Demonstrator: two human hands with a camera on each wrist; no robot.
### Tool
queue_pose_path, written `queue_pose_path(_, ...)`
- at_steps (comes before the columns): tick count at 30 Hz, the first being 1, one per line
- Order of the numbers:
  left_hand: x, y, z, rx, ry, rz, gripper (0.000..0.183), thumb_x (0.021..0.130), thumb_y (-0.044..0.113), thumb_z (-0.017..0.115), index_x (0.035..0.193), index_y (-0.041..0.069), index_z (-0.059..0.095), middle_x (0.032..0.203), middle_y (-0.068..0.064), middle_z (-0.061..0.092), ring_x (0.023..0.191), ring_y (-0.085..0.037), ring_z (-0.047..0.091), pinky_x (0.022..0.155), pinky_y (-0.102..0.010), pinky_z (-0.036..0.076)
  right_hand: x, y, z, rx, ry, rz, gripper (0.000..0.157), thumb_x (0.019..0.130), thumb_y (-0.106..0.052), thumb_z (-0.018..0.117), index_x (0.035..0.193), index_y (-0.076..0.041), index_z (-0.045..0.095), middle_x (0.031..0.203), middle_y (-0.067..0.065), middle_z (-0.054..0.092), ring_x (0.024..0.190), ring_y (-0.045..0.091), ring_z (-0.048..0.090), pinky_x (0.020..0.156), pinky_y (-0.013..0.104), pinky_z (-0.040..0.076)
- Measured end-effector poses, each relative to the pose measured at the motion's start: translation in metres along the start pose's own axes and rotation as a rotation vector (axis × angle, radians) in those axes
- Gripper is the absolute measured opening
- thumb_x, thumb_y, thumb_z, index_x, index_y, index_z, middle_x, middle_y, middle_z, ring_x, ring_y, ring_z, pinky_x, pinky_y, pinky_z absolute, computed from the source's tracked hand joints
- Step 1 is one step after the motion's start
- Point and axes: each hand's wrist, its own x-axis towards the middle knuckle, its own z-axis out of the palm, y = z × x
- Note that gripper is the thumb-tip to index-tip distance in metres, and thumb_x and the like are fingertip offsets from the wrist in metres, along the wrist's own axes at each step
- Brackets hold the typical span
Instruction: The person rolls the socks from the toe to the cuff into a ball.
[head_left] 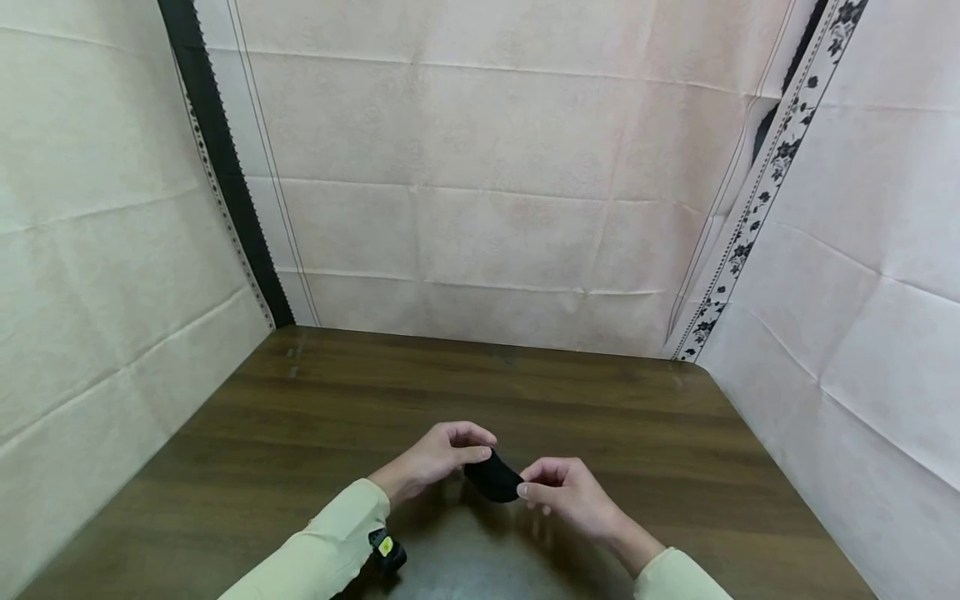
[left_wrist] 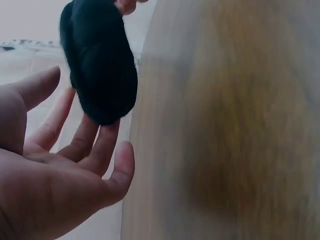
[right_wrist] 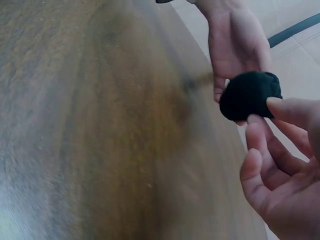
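Observation:
A small black sock [head_left: 492, 477], folded into a rounded bundle, is held between the two hands above the wooden table. My left hand [head_left: 442, 457] is at its upper left end. In the left wrist view the left fingers [left_wrist: 102, 147] curl behind the dark fabric, and the thumb lies beside its edge. My right hand [head_left: 566, 493] pinches the lower right end. Close up, the right thumb [right_wrist: 292, 110] presses on the front of the sock [right_wrist: 247, 96], with fingertips under it; the other fingers bend loosely below.
The brown wooden table [head_left: 450, 383] spreads under both hands, with light glare near the front. Pale creased cloth sheets [head_left: 480, 167] hang at the back and both sides, edged with a dark strip [head_left: 232, 167] and a floral border [head_left: 765, 183]. A black wrist device [head_left: 387, 550] sits at the left sleeve.

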Motion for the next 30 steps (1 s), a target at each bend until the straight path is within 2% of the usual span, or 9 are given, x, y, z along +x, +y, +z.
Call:
queue_pose_path(3, -0.001, -0.001, -0.009, 0.030, 0.060, -0.019, 0.031, 0.095, 0.027, 0.072, 0.121, 0.010, 0.069, 0.118, -0.004, 0.067, 0.102, -0.023, 0.057, 0.088, -0.046, 0.047, 0.001, 0.003, 0.002, 0.002, 0.063, 0.017, 0.014, 0.093, -0.009, 0.071, 0.099, 0.004, 0.072, 0.079, 0.013, 0.066, 0.070, 0.018, 0.060, 0.062, 0.026, 0.051)
queue_pose_path(7, -0.002, -0.005, -0.018, 0.076, 0.122, -0.016, 0.032, 0.095, 0.026, 0.073, 0.121, 0.010, 0.069, 0.117, -0.003, 0.067, 0.106, -0.022, 0.058, 0.095, -0.050, 0.046, 0.003, 0.007, 0.005, 0.012, 0.187, 0.082, 0.014, 0.092, -0.007, 0.073, 0.100, 0.004, 0.072, 0.080, 0.014, 0.067, 0.069, 0.020, 0.059, 0.060, 0.027, 0.050)
queue_pose_path(10, -0.001, -0.009, -0.023, 0.139, 0.144, 0.008, 0.029, 0.096, 0.022, 0.071, 0.121, 0.007, 0.068, 0.115, -0.003, 0.068, 0.107, -0.021, 0.059, 0.097, -0.048, 0.046, 0.006, 0.011, 0.008, 0.027, 0.290, 0.137, 0.015, 0.089, -0.008, 0.076, 0.098, 0.003, 0.073, 0.079, 0.015, 0.068, 0.066, 0.020, 0.059, 0.056, 0.027, 0.050)
queue_pose_path(13, -0.001, -0.011, -0.025, 0.236, 0.156, 0.048, 0.025, 0.096, 0.016, 0.070, 0.119, 0.005, 0.068, 0.113, -0.005, 0.068, 0.107, -0.024, 0.061, 0.095, -0.049, 0.048, 0.008, 0.015, 0.012, 0.053, 0.355, 0.179, 0.014, 0.087, -0.007, 0.078, 0.096, 0.003, 0.074, 0.079, 0.017, 0.069, 0.063, 0.019, 0.061, 0.053, 0.027, 0.051)
queue_pose_path(15, -0.002, -0.011, -0.025, 0.315, 0.175, 0.072, 0.024, 0.096, 0.015, 0.070, 0.118, 0.006, 0.069, 0.113, -0.004, 0.069, 0.109, -0.026, 0.061, 0.095, -0.051, 0.047, 0.010, 0.016, 0.014, 0.061, 0.364, 0.196, 0.014, 0.086, -0.007, 0.078, 0.094, 0.004, 0.074, 0.080, 0.017, 0.070, 0.062, 0.018, 0.062, 0.050, 0.027, 0.051)
queue_pose_path(18, -0.003, -0.010, -0.025, 0.453, 0.225, 0.086, 0.022, 0.096, 0.015, 0.070, 0.117, 0.009, 0.070, 0.113, -0.003, 0.069, 0.113, -0.029, 0.060, 0.101, -0.055, 0.039, 0.012, 0.017, 0.018, 0.047, 0.350, 0.209, 0.014, 0.086, -0.008, 0.078, 0.093, 0.004, 0.073, 0.084, 0.017, 0.072, 0.059, 0.017, 0.063, 0.048, 0.028, 0.051)
queue_pose_path(22, -0.003, -0.010, -0.027, 0.598, 0.270, 0.096, 0.022, 0.095, 0.019, 0.071, 0.117, 0.012, 0.071, 0.116, -0.004, 0.068, 0.115, -0.031, 0.059, 0.100, -0.057, 0.030, 0.014, 0.018, 0.021, 0.005, 0.324, 0.217, 0.013, 0.086, -0.009, 0.079, 0.091, 0.002, 0.073, 0.083, 0.015, 0.072, 0.054, 0.016, 0.063, 0.044, 0.029, 0.050)
queue_pose_path(30, -0.002, -0.010, -0.028, 0.657, 0.280, 0.072, 0.025, 0.096, 0.020, 0.071, 0.119, 0.012, 0.070, 0.119, -0.004, 0.068, 0.116, -0.030, 0.059, 0.100, -0.057, 0.030, 0.020, 0.021, 0.023, -0.070, 0.264, 0.214, 0.010, 0.088, -0.010, 0.077, 0.088, 0.000, 0.075, 0.081, 0.011, 0.073, 0.052, 0.016, 0.064, 0.041, 0.029, 0.050)
